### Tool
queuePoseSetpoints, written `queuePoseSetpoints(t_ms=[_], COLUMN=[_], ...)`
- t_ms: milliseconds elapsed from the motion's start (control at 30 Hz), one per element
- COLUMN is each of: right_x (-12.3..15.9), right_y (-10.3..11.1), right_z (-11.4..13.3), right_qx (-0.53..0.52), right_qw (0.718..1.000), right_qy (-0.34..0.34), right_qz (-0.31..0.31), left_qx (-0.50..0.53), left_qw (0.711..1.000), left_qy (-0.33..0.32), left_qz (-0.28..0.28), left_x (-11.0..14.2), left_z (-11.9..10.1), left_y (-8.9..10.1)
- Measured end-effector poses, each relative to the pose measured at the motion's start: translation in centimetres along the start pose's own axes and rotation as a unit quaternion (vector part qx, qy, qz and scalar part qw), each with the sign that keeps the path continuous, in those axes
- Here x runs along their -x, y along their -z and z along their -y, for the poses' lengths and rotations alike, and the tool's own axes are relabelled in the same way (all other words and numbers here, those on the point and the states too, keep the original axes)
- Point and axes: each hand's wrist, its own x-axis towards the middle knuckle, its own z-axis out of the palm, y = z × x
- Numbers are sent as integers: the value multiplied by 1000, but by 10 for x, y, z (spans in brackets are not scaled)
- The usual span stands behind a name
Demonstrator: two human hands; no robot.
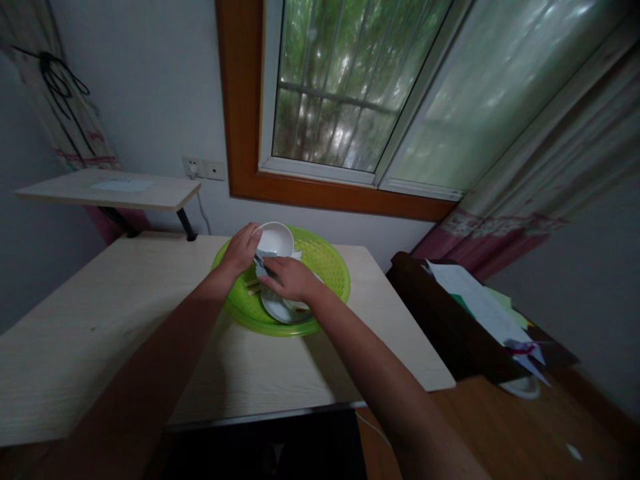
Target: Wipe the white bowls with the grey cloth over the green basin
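Observation:
A white bowl (278, 237) is tilted over a green plastic basket (334, 263) on the table. My left hand (243, 249) is closed on the bowl's left rim. Just below the bowl, my right hand (291, 277) has its fingers closed on a grey cloth (261, 268), close to the bowl's near rim. A small dark, shiny piece shows near the cloth; I cannot tell what it is. In the basket under my right hand lies a white plate (283, 313), partly hidden. Light-coloured sticks, like chopsticks (253, 287), lie left of the plate.
The basket stands on a pale wooden table (165, 320) by the window (345, 87). A small raised shelf (115, 188) with a sheet on it stands at the back left. Papers (475, 300) lie on dark furniture to the right.

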Motion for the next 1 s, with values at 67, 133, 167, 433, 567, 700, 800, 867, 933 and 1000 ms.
queuePoseSetpoints(t_ms=[67,133,167,433,567,700,800,867,933,1000], right_x=[-1,-2,-2,-1,-1,-1,-1,-1,-1,-1], right_y=[1,2,2,-1,0,2,3,4,5,6], right_z=[0,0,0,-8,-11,-11,-11,-10,-10,-10], right_qx=[22,43,53,124,151,168,174,176,176,177], right_qw=[1000,999,998,990,985,984,983,983,983,983], right_qy=[-7,-16,-20,-66,-77,-55,-48,-52,-53,-50], right_qz=[5,7,9,-31,-39,-34,-31,-29,-27,-28], left_qx=[-7,-13,-17,-14,13,48,75,93,115,138], left_qw=[1000,1000,1000,999,999,995,990,983,976,970], left_qy=[3,7,8,30,42,80,121,155,184,203], left_qz=[-1,-4,-4,-22,-25,-21,-12,-6,-3,-2], left_x=[0,-1,-1,-1,-2,-3,-4,-5,-5,-6], left_z=[1,1,1,3,4,5,5,5,8,11], left_y=[0,0,0,-2,-3,-1,0,1,1,0])
